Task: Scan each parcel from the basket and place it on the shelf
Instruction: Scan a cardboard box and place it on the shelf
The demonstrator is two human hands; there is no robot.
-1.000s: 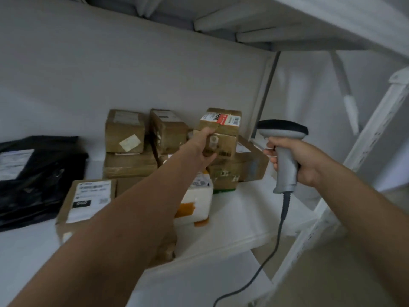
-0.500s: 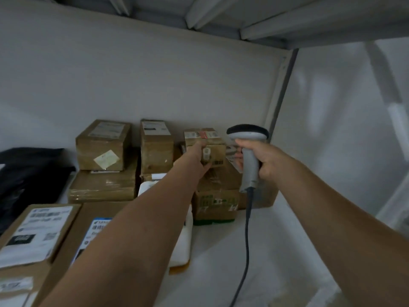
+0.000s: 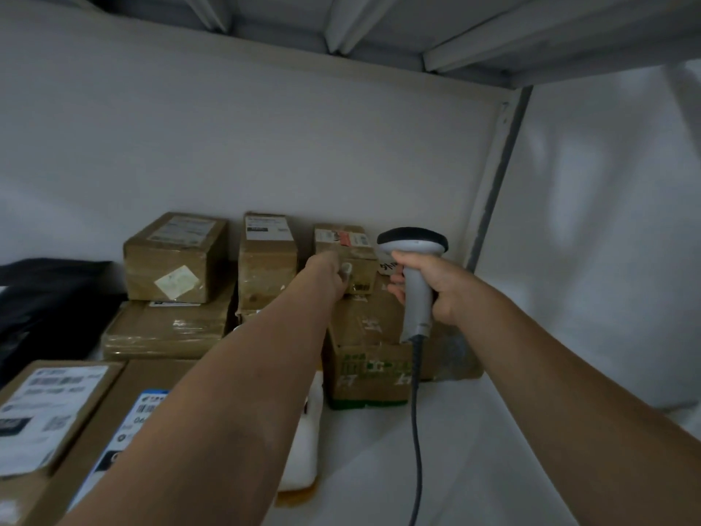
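Left hand (image 3: pixel 329 273) gripped small parcel (image 3: pixel 358 258), perched atop stacked box (image 3: pixel 364 324) at shelf (image 3: pixel 379 449) rear. Right hand (image 3: pixel 436 286) gripped scanner (image 3: pixel 415 267). Risk: narrow perch, so careless release could topple parcel. Dangling cable (image 3: pixel 417 411) might snag.

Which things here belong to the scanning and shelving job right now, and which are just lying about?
In the job: small parcel in the left hand; scanner in the right hand; shelf.
Lying about: black bag; box with pale sticker; white packet; front box with white label.
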